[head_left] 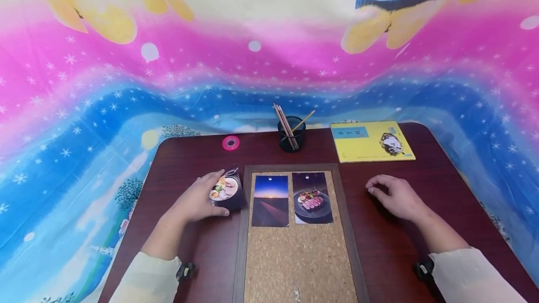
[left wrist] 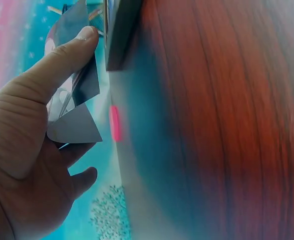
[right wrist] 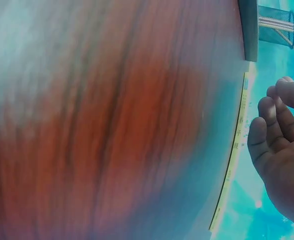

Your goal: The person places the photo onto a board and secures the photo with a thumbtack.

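Note:
My left hand (head_left: pixel 201 198) grips a photo of a bowl of food (head_left: pixel 225 189) between thumb and fingers, just left of the corkboard (head_left: pixel 294 263). In the left wrist view the bent paper (left wrist: pixel 77 125) shows pale undersides and dark corners, with the thumb across its face. Two photos hang at the top of the board: a sunset over a road (head_left: pixel 270 201) and a plate of sliced meat (head_left: pixel 312 200), each with a small pin near its upper edge. My right hand (head_left: pixel 396 196) hovers right of the board, fingers loosely curled, with nothing visible in them.
A black mesh cup with pencils (head_left: pixel 291 134) stands behind the board. To its left lies a round pink object (head_left: pixel 230 142); to its right, a yellow book (head_left: pixel 372 142). A printed curtain (head_left: pixel 252 74) encloses the back and sides of the dark red table (head_left: pixel 189 153).

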`<state>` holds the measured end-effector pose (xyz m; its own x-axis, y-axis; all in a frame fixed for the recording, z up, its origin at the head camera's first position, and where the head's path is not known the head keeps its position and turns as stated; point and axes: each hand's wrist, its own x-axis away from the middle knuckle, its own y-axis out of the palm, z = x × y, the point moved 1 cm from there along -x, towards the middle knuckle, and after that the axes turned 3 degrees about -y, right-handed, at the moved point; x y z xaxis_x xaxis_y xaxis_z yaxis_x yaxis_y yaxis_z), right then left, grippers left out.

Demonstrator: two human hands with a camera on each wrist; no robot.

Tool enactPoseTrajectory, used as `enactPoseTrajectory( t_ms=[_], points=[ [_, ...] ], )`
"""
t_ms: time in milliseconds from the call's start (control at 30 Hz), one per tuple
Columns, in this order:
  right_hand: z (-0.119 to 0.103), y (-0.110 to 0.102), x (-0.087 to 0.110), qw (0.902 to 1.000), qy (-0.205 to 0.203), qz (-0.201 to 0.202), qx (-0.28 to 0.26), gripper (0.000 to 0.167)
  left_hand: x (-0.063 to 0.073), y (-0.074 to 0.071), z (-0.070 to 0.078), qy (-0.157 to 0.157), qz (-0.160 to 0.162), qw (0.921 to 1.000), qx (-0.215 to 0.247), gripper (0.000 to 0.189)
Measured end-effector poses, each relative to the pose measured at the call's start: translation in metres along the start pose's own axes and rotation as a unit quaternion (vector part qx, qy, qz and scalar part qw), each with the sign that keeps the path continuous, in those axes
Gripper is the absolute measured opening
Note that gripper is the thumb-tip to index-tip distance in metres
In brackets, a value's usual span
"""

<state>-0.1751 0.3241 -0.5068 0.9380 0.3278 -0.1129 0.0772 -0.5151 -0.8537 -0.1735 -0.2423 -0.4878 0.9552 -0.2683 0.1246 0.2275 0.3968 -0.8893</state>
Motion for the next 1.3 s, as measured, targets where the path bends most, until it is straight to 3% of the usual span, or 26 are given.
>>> enactPoseTrajectory(
  t_ms=[367,767,1100,1300],
  points=[
    [-0.016,0.008,0.004,0.9996,-0.022,0.014,-0.015,0.013,0.004,0.008,0.036,0.050,-0.012,0.9985,-0.016,0.119],
    [-0.040,0.015,0.010,0.9986,-0.039,0.019,-0.031,0.015,0.005,0.023,0.072,0.072,-0.028,0.9961,-0.043,0.121],
    [-0.062,0.022,0.012,0.9959,-0.067,0.015,-0.058,0.016,0.012,0.044,0.101,0.122,-0.042,0.9873,-0.093,0.120],
    [-0.074,0.029,0.011,0.9942,-0.073,0.002,-0.079,0.016,0.017,0.053,0.116,0.135,-0.054,0.9816,-0.124,0.121]
  ],
)
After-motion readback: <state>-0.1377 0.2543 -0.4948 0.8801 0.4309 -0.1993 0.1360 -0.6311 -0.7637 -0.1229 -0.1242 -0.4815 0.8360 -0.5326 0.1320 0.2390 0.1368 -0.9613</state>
